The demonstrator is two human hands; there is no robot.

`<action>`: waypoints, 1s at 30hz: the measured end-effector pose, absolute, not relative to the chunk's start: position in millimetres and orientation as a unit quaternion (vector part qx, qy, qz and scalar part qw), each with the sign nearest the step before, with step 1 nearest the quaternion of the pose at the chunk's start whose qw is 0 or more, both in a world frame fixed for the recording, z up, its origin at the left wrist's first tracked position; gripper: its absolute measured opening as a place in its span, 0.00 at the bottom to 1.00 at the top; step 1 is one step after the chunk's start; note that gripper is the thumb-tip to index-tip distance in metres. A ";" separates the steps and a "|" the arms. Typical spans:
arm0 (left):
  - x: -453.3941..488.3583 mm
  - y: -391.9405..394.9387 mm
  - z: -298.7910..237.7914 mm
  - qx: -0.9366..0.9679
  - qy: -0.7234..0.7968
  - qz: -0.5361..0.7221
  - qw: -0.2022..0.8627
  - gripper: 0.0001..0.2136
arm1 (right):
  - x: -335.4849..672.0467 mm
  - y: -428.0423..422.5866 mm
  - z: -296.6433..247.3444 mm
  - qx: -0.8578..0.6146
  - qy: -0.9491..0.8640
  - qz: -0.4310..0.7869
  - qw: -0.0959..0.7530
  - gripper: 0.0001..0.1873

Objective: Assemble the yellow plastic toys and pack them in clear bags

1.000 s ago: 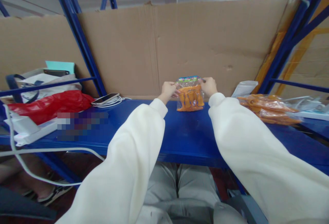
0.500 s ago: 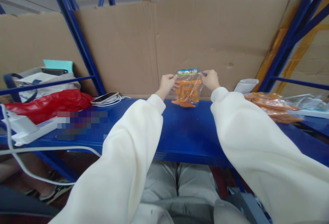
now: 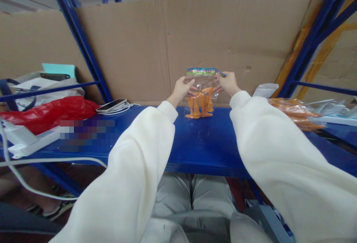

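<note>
A clear plastic bag [image 3: 203, 83] stands upright over the blue shelf [image 3: 206, 142], with a colourful printed header strip along its top. Inside it, orange plastic pieces [image 3: 199, 105] have settled toward the bottom; their exact kind is hard to make out. My left hand [image 3: 182, 88] grips the bag's left edge, thumb and fingers closed on the film. At the upper right corner, just by the header, my right hand [image 3: 228, 82] pinches the bag. The bag's lower end is at the shelf surface.
At the right lie more bagged orange pieces [image 3: 295, 112] and a white packet [image 3: 265, 90]. On the left are a phone [image 3: 113, 105] with a coiled white cable [image 3: 118, 110], a red plastic bag [image 3: 52, 112] and a white power strip [image 3: 36, 140]. A cardboard panel [image 3: 125, 49] stands behind.
The header strip has risen and now stands flatter and straighter. The orange pieces have shifted lower in the bag, and the film is spread more between both hands.
</note>
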State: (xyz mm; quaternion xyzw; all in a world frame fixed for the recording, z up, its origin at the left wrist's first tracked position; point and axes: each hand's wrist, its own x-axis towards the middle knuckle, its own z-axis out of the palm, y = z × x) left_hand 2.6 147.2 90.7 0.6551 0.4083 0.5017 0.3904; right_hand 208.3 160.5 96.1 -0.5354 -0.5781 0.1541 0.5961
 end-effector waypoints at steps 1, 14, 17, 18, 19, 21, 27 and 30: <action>1.5 145.8 88.9 0.651 0.417 0.494 0.397 0.27 | 206.1 155.9 95.5 -0.534 -0.574 0.171 0.596 0.20; -12.6 142.4 70.7 0.659 0.451 0.368 0.477 0.12 | 202.4 101.8 75.2 -0.510 -0.519 0.344 0.593 0.18; -8.1 140.6 71.1 0.657 0.455 0.372 0.471 0.12 | 204.4 92.4 64.1 -0.517 -0.505 0.422 0.547 0.13; -6.1 140.7 70.8 0.655 0.458 0.378 0.468 0.11 | 204.6 92.0 60.8 -0.517 -0.502 0.433 0.541 0.11; -3.8 141.2 70.2 0.652 0.461 0.385 0.463 0.11 | 204.4 93.3 57.8 -0.517 -0.498 0.433 0.545 0.08; 1.0 142.9 67.5 0.649 0.461 0.401 0.454 0.09 | 202.7 100.2 52.9 -0.517 -0.487 0.399 0.580 0.04; 7.5 148.5 46.9 0.652 0.450 0.447 0.416 0.06 | 195.8 122.6 40.5 -0.546 -0.500 0.233 0.630 0.01; 2.7 150.6 37.4 0.650 0.500 0.400 0.410 0.07 | 196.9 121.8 36.0 -0.597 -0.537 0.226 0.551 0.03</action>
